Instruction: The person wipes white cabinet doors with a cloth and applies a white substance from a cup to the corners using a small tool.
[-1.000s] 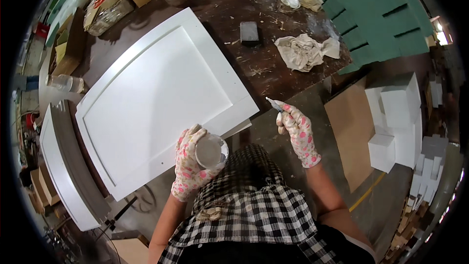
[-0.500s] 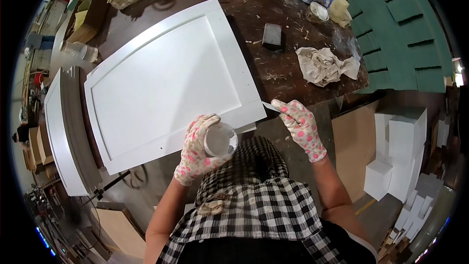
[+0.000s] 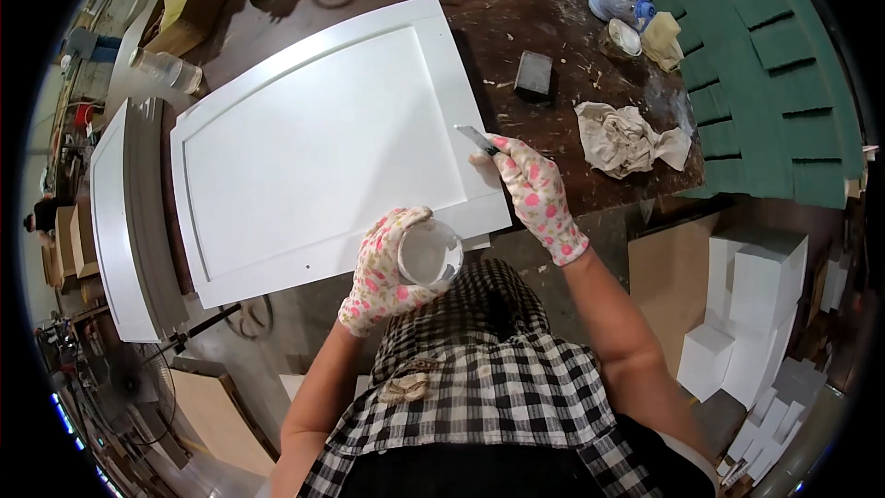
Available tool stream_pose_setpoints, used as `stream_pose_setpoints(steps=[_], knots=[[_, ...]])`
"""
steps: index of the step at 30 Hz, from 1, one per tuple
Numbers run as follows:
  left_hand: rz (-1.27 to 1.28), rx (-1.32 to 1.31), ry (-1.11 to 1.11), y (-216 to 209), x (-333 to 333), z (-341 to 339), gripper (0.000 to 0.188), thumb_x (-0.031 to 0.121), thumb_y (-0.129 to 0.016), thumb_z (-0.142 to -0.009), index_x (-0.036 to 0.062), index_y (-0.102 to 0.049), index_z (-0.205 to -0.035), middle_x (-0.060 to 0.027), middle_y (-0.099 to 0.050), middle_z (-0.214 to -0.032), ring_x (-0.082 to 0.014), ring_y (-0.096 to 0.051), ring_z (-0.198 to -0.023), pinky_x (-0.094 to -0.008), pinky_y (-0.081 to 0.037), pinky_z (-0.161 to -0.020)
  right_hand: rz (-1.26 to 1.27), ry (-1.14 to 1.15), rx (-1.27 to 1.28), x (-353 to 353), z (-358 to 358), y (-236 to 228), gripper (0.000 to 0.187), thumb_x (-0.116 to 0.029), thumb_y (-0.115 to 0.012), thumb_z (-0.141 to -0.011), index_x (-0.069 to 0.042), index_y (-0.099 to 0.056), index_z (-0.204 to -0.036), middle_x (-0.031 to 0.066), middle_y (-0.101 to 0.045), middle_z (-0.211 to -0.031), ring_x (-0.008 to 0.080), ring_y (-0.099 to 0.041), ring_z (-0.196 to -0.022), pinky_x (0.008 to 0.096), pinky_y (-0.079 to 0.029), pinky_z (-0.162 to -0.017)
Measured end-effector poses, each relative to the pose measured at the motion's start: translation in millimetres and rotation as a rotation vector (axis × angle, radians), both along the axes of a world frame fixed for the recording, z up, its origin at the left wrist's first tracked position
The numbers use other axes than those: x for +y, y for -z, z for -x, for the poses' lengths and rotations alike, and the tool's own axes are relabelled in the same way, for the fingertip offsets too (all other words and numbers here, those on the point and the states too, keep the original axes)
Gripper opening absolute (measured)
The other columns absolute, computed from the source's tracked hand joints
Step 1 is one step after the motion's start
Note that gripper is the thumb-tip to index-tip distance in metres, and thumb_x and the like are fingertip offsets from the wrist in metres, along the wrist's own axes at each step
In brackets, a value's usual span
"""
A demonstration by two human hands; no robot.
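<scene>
A white panel door [image 3: 313, 152] with a recessed middle lies on the dark workbench in front of me. My left hand [image 3: 384, 263], in a floral glove, is wrapped round a small tub [image 3: 426, 256] of whitish paste, held over the door's near edge. In my right hand [image 3: 537, 186], gloved alike, is a putty knife [image 3: 474, 137]. Its blade points up and left, over the door's right frame strip. Whether the blade touches the surface I cannot tell. A grey sanding block [image 3: 534, 76] lies beyond the door's right side.
A crumpled rag [image 3: 619, 140] lies at the right of the workbench [image 3: 516, 0], with plastic bottles [image 3: 619, 2] behind it. More white doors [image 3: 120, 231] stand stacked at left. Green slatted panels [image 3: 784, 65] are at far right. White boxes [image 3: 751, 286] stand below them.
My right hand with the putty knife has moved up and left, from beside the door's near right corner to over its right strip. The left hand still holds the tub.
</scene>
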State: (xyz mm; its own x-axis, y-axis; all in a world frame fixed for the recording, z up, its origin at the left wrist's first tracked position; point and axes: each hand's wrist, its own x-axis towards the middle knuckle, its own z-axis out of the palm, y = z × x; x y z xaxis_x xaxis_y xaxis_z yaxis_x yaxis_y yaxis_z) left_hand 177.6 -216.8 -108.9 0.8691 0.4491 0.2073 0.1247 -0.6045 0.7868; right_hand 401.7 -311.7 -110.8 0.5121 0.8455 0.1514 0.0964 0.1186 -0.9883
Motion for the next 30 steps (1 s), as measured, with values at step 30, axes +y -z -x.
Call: stream_pose_setpoints(steps=[30], knots=[[0.111, 0.041, -0.389, 22.3, 12.5, 68.6, 0.083, 0.039, -0.083, -0.061, 0.0053, -0.048, -0.129, -0.0158, -0.056, -0.125, -0.0319, -0.054, -0.116, -0.0423, -0.041, -0.100, 0.106, -0.046, 0.066, -26.6, 66.5, -15.4, 0.033, -0.011, -0.047, -0.099, 0.000, -0.052, -0.130, 0.0083, -0.065, -0.088, 0.0105, -0.060, -0.069, 0.0238, -0.051, -0.064]])
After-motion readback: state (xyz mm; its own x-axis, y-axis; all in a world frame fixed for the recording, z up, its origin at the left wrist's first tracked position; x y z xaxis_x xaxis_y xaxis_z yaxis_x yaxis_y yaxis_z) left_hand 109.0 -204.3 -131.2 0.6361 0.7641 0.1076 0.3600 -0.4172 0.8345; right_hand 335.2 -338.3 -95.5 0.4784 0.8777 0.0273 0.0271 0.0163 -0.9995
